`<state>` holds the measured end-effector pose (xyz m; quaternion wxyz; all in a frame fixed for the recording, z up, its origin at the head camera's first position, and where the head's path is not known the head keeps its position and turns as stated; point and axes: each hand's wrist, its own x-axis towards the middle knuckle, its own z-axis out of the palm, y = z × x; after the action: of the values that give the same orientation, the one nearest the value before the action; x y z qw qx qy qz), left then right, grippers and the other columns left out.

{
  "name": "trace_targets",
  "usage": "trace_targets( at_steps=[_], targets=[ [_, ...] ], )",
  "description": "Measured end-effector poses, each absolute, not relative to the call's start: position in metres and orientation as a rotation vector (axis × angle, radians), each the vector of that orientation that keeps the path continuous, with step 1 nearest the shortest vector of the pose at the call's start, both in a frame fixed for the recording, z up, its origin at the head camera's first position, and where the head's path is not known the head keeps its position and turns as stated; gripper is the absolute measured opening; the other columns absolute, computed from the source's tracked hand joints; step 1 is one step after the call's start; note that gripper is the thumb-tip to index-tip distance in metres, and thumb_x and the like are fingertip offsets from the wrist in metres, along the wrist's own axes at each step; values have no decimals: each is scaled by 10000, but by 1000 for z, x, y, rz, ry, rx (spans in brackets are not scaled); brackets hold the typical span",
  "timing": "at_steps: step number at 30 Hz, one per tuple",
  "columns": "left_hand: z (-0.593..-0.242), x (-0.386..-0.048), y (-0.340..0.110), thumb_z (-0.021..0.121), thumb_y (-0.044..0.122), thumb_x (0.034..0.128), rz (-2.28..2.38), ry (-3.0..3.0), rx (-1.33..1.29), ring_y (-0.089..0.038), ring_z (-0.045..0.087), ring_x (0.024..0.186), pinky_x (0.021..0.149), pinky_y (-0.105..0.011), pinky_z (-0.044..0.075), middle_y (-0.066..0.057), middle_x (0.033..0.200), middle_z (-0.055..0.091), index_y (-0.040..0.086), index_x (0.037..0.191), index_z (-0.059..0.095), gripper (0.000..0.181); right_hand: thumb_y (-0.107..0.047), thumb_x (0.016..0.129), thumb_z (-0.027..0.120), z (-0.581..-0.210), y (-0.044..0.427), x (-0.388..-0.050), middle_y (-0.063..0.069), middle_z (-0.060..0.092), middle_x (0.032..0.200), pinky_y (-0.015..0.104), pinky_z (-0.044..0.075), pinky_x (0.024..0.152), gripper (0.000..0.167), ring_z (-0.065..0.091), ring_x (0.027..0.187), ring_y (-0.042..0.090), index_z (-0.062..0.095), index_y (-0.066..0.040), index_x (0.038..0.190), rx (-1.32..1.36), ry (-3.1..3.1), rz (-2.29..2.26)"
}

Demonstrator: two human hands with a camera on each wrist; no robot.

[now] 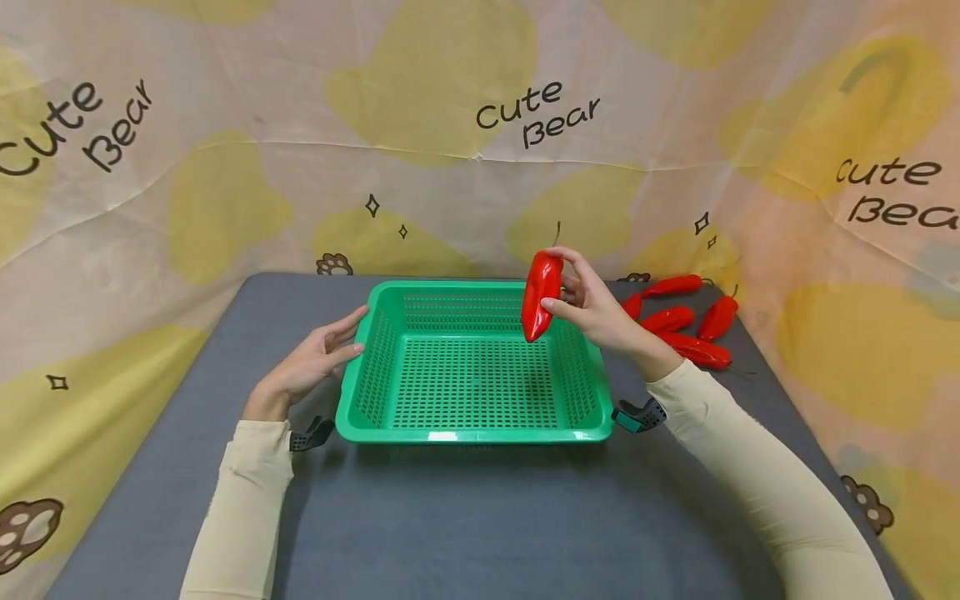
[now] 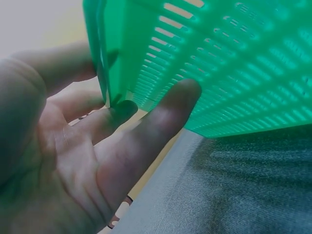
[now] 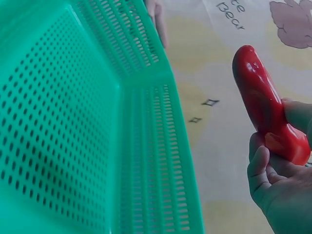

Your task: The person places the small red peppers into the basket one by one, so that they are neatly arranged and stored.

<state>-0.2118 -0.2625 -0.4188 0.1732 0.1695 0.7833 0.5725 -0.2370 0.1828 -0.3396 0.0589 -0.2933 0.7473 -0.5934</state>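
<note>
A red chili pepper [image 1: 542,293] is pinched between the thumb and fingers of my right hand [image 1: 592,310], above the right side of a green plastic basket [image 1: 474,436]. Its stem points up in the head view; the right wrist view shows the glossy pepper [image 3: 261,92] beside the basket's wall [image 3: 156,161]. At the basket's left rim, my left hand [image 1: 303,367] touches from outside with fairly straight fingers. In the left wrist view its thumb [image 2: 168,105] lies along the slotted outer wall. No pepper shows inside the basket.
Several red peppers [image 1: 667,321] lie on the grey table [image 1: 465,517] to the right of the basket, behind my right forearm. A patterned cloth [image 1: 450,108] hangs behind the table and along its sides. Each wrist wears a dark band [image 1: 637,415].
</note>
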Motion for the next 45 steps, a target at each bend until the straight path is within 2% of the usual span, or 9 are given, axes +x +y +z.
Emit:
trace_targets(
  at_steps=[3, 11, 18, 24, 27, 31, 38, 45],
  targets=[
    [-418, -211, -260, 522, 269, 1069, 1611, 2237, 457, -391, 132, 1563, 760, -378, 617, -115, 1717, 78, 227, 1648, 107, 713, 73, 986, 557, -340, 173, -241, 271, 415, 1520, 282, 604, 841, 675, 665, 1100, 301, 217, -73, 1550, -886, 2219, -1796],
    [-418, -211, -259, 523, 272, 1069, 1616, 2235, 447, -404, 261, 1516, 763, -391, 625, -102, 1715, 99, 231, 1647, 111, 711, 38, 997, 560, -339, 150, -246, 278, 482, 1462, 334, 599, 884, 695, 632, 1170, 426, 167, -126, 1548, -844, 2144, -1754],
    [-417, -212, -260, 517, 292, 1070, 1595, 2239, 444, -386, 118, 1567, 815, -368, 610, -102, 1719, 61, 242, 1647, 106, 711, 51, 1003, 538, -343, 135, -251, 281, 455, 1475, 337, 597, 895, 680, 604, 1217, 450, 153, -108, 1541, -850, 2067, -1760],
    [-416, -211, -260, 520, 305, 1068, 1565, 2268, 428, -375, 114, 1571, 817, -370, 594, -83, 1718, 82, 269, 1644, 125, 699, 46, 996, 547, -344, 124, -256, 271, 462, 1465, 427, 589, 938, 690, 592, 1243, 449, 171, -147, 1541, -862, 2036, -1758],
    [-416, -211, -261, 523, 292, 1068, 1589, 2249, 433, -396, 195, 1543, 791, -381, 609, -97, 1716, 96, 254, 1646, 123, 703, 47, 1000, 541, -345, 118, -259, 261, 454, 1478, 453, 579, 958, 686, 587, 1254, 450, 174, -164, 1539, -865, 2002, -1768],
    [-416, -210, -260, 523, 281, 1069, 1607, 2228, 441, -407, 241, 1520, 767, -396, 622, -107, 1714, 105, 234, 1647, 113, 710, 52, 997, 545, -349, 110, -261, 261, 451, 1480, 491, 568, 971, 696, 586, 1255, 458, 162, -149, 1542, -873, 1967, -1778],
    [-415, -209, -259, 523, 283, 1069, 1578, 2259, 439, -392, 145, 1558, 766, -371, 612, -100, 1716, 82, 235, 1647, 116, 708, 54, 984, 569, -363, 95, -262, 181, 347, 1541, 510, 578, 942, 694, 576, 1240, 466, 204, -130, 1546, -841, 1924, -1774],
    [-415, -209, -260, 526, 282, 1068, 1581, 2266, 430, -372, 127, 1568, 755, -369, 608, -94, 1716, 93, 240, 1646, 125, 705, 29, 997, 567, -374, 82, -265, 194, 396, 1516, 539, 546, 991, 664, 589, 1243, 457, 243, -188, 1534, -779, 1898, -1718]
  ],
)
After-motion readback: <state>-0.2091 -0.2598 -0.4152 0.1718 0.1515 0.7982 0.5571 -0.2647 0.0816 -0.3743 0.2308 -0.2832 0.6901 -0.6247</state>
